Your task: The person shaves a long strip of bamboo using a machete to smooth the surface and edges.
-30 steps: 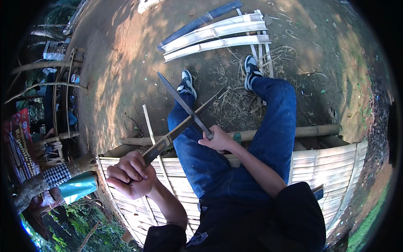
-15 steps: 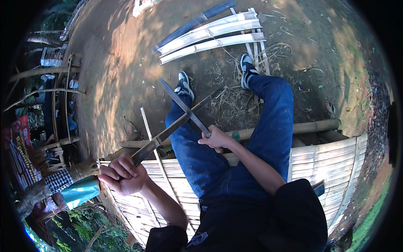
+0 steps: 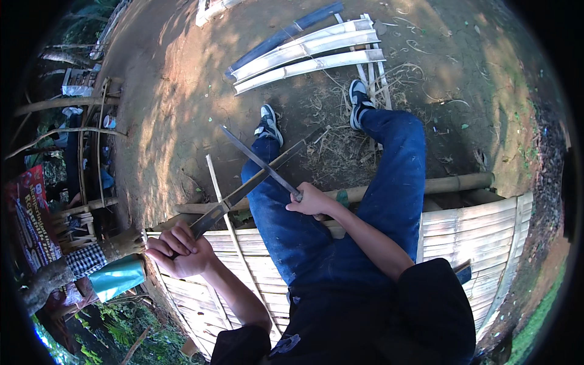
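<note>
My left hand [image 3: 181, 250] is closed around the near-left end of a long, narrow bamboo strip [image 3: 242, 190]. The strip slants away to the right over my left thigh, and a node shows along it. My right hand [image 3: 313, 201] grips a long knife [image 3: 248, 151] by its handle, mostly hidden in the fingers. Its straight grey blade points away to the left and crosses over the bamboo strip, forming an X. Whether the blade presses on the strip or only passes above it, I cannot tell.
I sit on a bamboo-slat bench [image 3: 474, 234] with a bamboo pole [image 3: 453, 183] along its front. Beyond my shoes lie split bamboo halves [image 3: 310, 66] on thin sticks. Curly shavings [image 3: 328, 149] litter the ground between my feet. A thin stick [image 3: 218, 182] leans at the left.
The knife's tip has swung a little left and nearer to me, and its blade now looks narrower. My left hand and the bamboo strip have hardly moved.
</note>
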A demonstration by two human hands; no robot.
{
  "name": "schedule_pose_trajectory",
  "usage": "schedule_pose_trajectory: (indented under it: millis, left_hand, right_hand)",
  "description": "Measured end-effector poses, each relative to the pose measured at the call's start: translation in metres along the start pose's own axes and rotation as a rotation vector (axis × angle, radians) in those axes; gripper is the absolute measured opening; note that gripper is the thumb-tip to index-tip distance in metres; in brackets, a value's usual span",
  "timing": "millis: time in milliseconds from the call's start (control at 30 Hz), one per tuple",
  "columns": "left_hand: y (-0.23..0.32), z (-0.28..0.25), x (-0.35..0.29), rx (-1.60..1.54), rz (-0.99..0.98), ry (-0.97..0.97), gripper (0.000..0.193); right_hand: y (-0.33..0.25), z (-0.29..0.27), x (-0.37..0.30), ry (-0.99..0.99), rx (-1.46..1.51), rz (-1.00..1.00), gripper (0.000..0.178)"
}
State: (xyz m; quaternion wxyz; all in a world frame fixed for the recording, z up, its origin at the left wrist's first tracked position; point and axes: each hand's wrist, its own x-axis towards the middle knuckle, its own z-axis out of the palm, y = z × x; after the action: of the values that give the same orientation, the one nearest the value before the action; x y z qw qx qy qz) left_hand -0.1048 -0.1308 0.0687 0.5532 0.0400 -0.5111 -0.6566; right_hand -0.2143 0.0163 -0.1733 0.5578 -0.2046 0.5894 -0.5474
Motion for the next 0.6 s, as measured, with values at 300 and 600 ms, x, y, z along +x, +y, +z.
schedule_pose_trajectory:
  millis: [300, 600]
  left_hand:
    - [-0.005, -0.002, 0.019, 0.099, 0.016, 0.185, 0.042]
    - [-0.012, 0.029, 0.002, 0.035, 0.026, -0.007, 0.042]
  right_hand:
    - [0.022, 0.008, 0.009, 0.099, 0.018, 0.14, 0.029]
    - [-0.004, 0.008, -0.006, 0.225, -0.076, -0.188, 0.025]
